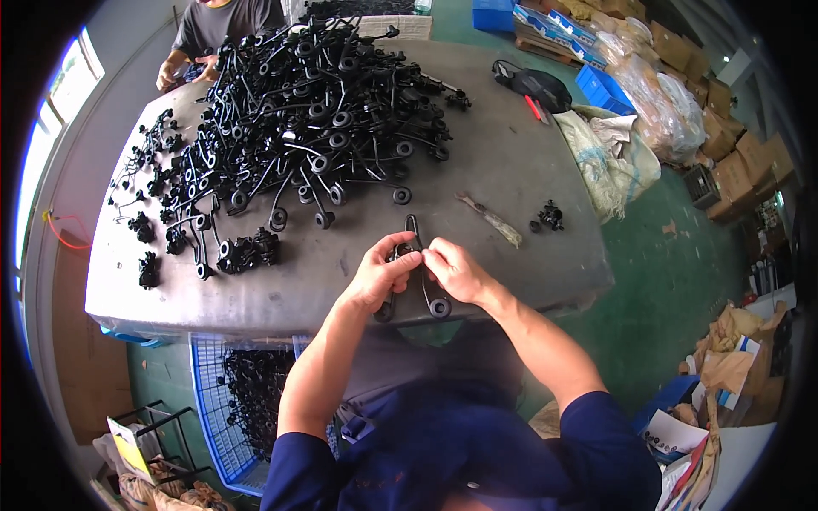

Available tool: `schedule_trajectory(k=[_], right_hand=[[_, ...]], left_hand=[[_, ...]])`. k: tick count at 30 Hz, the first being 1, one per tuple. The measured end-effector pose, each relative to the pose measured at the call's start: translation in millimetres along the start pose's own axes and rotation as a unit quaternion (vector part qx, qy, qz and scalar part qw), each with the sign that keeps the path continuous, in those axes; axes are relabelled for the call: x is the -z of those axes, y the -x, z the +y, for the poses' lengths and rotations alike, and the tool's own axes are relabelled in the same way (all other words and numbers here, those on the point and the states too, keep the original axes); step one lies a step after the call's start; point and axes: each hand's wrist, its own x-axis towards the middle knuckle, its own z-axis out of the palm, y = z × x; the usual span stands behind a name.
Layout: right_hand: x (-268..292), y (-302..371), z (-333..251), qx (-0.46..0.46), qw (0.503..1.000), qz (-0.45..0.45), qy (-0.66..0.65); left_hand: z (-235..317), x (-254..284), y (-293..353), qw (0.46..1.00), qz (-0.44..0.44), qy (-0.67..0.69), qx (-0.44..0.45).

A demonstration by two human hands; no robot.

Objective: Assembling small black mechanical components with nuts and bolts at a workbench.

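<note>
Over the near edge of the table, my left hand point(381, 274) grips a black bent rod part point(439, 307), its fingers curled round the middle. The part has a narrow loop at its far end and round rings with holes at its near end. My right hand point(457, 271) pinches close to the same part from the right, thumb and fingertips together; what lies between them is too small to make out. Beyond my hands rises a large heap of similar black rod parts point(315, 111). Right of my hands lies a tool with a wrapped handle point(492, 220).
A small cluster of black pieces point(550, 216) sits on the grey table point(511, 162) at right. Black bundles point(249, 252) lie at left. A blue crate point(209, 409) of black parts stands below. Across the table are a person's hands point(187, 72). A sack point(601, 162) hangs at the right edge.
</note>
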Motion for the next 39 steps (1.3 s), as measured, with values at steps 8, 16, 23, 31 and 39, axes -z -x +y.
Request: schedule_trajectory(k=[8,16,23,31,39], right_hand=[[6,4,-6,0.027,0.999,-0.002,0.035],[8,1,-9,-0.138,0.985,-0.067,-0.078],[107,15,31,0.006,0.882,0.206,0.424],[83,30,32,-0.052,0.935,0.160,0.312],[21,72,-13,0.147,0.950,0.210,0.176]], left_hand=[[1,-5,1,1.000,0.008,-0.025,-0.007],[-5,-9,-1,0.997,0.040,-0.064,-0.014],[-4,-6,-7,0.994,0.094,-0.018,-0.053],[-13,-12,-8,0.980,0.164,0.051,-0.100],[-15,-19,-11,0.965,0.195,0.137,-0.112]])
